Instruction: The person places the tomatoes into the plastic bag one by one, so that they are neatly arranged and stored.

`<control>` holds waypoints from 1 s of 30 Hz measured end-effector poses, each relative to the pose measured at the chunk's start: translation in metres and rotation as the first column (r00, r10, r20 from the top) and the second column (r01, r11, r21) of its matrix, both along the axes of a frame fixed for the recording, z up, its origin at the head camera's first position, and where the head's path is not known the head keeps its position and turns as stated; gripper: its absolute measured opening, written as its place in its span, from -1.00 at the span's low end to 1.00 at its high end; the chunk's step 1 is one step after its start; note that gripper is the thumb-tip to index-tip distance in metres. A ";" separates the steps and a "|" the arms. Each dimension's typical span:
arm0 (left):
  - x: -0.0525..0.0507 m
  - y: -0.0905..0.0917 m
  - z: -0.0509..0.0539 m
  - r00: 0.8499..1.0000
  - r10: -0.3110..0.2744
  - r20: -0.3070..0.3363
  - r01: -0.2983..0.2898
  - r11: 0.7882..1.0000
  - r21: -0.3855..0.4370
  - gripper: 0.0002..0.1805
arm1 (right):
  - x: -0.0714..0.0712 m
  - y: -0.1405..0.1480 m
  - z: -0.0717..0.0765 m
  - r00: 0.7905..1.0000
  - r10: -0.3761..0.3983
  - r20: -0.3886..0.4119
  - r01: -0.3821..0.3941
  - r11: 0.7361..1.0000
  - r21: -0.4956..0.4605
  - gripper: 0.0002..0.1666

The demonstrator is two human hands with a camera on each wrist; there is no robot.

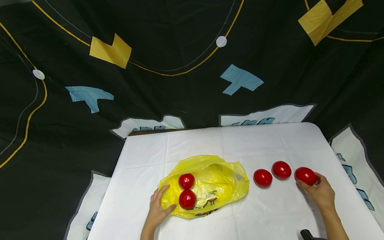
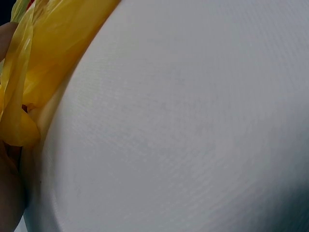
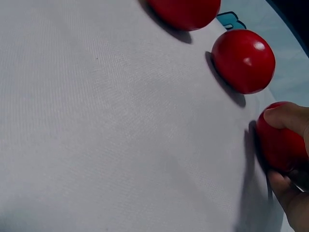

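Note:
A crinkled yellow plastic bag (image 1: 222, 180) lies on the white-covered table, its mouth spread towards the right. Two glossy red balls (image 1: 186, 181) show at its left end, one nearer me than the other. My left hand (image 1: 158, 206) grips the bag's left edge between thumb and fingers; yellow film (image 2: 58, 53) bunches beside that hand in the left wrist view. On the right, my right hand (image 1: 321, 191) holds another red ball (image 1: 305, 175) by its side, low at the table. Just left of it sit two loose red balls (image 3: 244, 61), untouched.
The white tablecloth (image 1: 144, 150) reaches to a dark patterned curtain (image 1: 180, 100) behind the table. Near the front edge, below my right hand, a black object (image 1: 307, 234) is partly cut off by the frame.

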State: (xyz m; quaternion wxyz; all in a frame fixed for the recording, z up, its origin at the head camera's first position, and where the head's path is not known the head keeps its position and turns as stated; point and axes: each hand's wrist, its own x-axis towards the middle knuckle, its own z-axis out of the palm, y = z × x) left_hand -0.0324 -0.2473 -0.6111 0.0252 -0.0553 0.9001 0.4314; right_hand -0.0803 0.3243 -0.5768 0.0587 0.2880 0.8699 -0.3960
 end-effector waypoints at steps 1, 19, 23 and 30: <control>0.000 0.000 0.000 1.000 0.001 0.000 -0.001 1.000 0.000 -0.13 | 0.000 0.000 0.000 1.000 0.001 0.003 -0.001 1.000 0.002 0.10; 0.000 0.000 0.000 1.000 0.007 0.008 -0.007 1.000 -0.009 -0.13 | 0.001 0.001 -0.005 1.000 0.010 0.015 -0.010 1.000 0.026 0.13; -0.001 0.000 0.000 1.000 0.006 0.007 -0.006 1.000 -0.009 -0.13 | 0.003 0.000 -0.005 1.000 0.014 0.012 -0.014 0.999 0.029 0.13; -0.001 0.000 0.001 1.000 0.005 0.006 -0.005 1.000 -0.002 -0.13 | 0.006 -0.003 -0.005 1.000 0.004 -0.002 -0.004 1.000 0.026 0.11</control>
